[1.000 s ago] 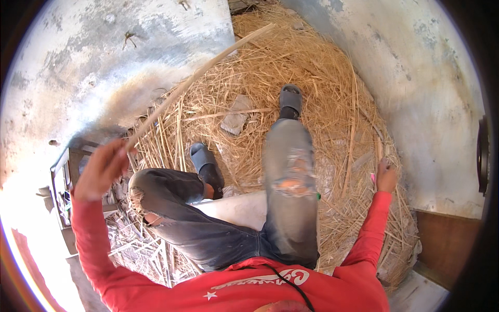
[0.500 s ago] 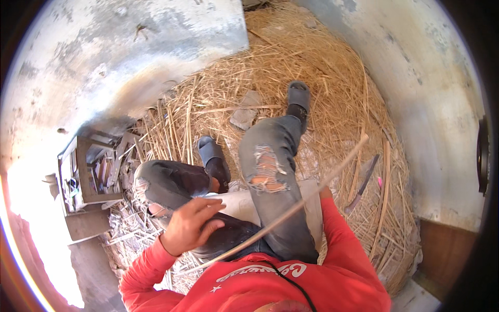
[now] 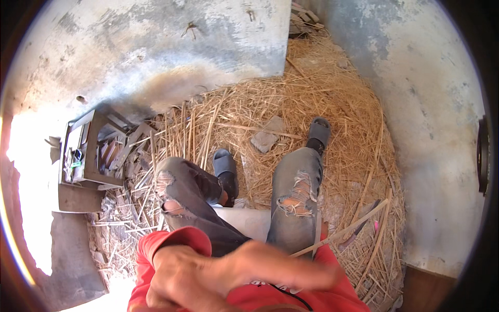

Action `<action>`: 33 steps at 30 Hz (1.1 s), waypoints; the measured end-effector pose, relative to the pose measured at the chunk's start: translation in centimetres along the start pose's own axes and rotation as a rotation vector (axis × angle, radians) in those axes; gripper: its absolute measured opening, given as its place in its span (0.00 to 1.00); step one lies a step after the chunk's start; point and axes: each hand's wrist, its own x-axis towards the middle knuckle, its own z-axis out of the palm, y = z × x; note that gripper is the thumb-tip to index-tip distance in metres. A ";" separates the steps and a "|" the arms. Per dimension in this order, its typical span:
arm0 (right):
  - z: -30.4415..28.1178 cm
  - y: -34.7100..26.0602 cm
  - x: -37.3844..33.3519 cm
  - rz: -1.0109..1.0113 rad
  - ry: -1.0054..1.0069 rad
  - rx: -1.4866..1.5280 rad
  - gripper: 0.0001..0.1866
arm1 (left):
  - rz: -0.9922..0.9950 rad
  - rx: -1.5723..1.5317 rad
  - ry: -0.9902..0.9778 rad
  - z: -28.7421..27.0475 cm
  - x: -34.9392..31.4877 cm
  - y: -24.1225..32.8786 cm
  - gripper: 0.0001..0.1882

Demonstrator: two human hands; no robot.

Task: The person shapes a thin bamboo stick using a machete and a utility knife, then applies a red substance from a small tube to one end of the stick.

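My left hand (image 3: 223, 275) is raised large at the bottom of the view, its fingers smeared by motion and partly out of the frame. Whether it holds anything does not show. Only a sliver of my right hand (image 3: 325, 229) appears beside my right thigh; its fingers are hidden. A thin, pale wooden strip (image 3: 345, 232) slants up to the right past that hand, its lower end hidden behind my left hand. A whitish board-like piece (image 3: 249, 220) lies between and under my legs. On the straw to the right rests a long knife (image 3: 358, 229), partly behind the strip.
Straw and split strips (image 3: 343, 88) cover the floor. A flat stone (image 3: 265, 139) sits beyond my sandalled feet. Left of me stands a wooden crate (image 3: 93, 151) with wood scraps beside it. Weathered walls (image 3: 421, 104) rise on the right and ahead.
My left hand has risen from over my left thigh toward the camera and to the right. The strip sits lower and farther right in the view. The whole view has shifted.
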 end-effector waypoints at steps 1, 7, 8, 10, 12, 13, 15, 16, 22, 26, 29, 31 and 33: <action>-0.3 -0.8 0.2 -0.019 0.037 -0.010 0.16 | 0.065 0.002 0.028 0.6 -0.4 0.2 0.30; -0.9 0.6 0.2 -0.015 0.139 -0.009 0.16 | 0.040 -0.458 0.059 2.6 3.7 -0.4 0.29; -0.8 0.4 0.0 -0.013 0.124 -0.006 0.16 | -0.091 -0.607 0.086 2.5 3.5 0.4 0.27; -1.1 0.3 -0.1 -0.008 0.103 -0.006 0.16 | -0.135 -0.943 0.350 5.4 2.3 -0.8 0.24; -1.4 0.3 -0.3 0.002 0.096 -0.011 0.16 | -0.268 -1.098 0.341 5.1 1.0 -0.1 0.25; -1.5 0.3 -0.3 0.003 0.090 -0.013 0.16 | -0.290 -1.115 0.312 4.9 0.7 -0.2 0.24; -1.5 0.4 -0.5 0.010 0.083 -0.013 0.16 | -0.257 -1.084 0.262 4.4 0.8 -0.6 0.24; -1.7 0.5 -0.6 0.018 0.083 -0.014 0.16 | -0.237 -1.058 0.239 4.2 0.8 -0.9 0.24; -1.6 1.3 -1.2 0.056 0.070 -0.016 0.17 | -0.124 -0.895 0.159 3.2 1.0 -2.2 0.23; -1.9 1.4 -1.6 0.067 0.071 0.001 0.17 | -0.052 -0.807 0.135 2.9 1.0 -2.7 0.22; -2.1 1.6 -1.7 0.071 0.067 0.006 0.17 | 0.024 -0.720 0.124 2.9 1.2 -3.1 0.22; -2.0 1.6 -1.9 0.080 0.062 0.005 0.18 | 0.099 -0.631 0.129 2.8 1.3 -3.2 0.22; -2.4 2.1 -1.7 0.094 0.070 0.011 0.18 | 0.221 -0.507 0.141 2.8 1.6 -3.9 0.23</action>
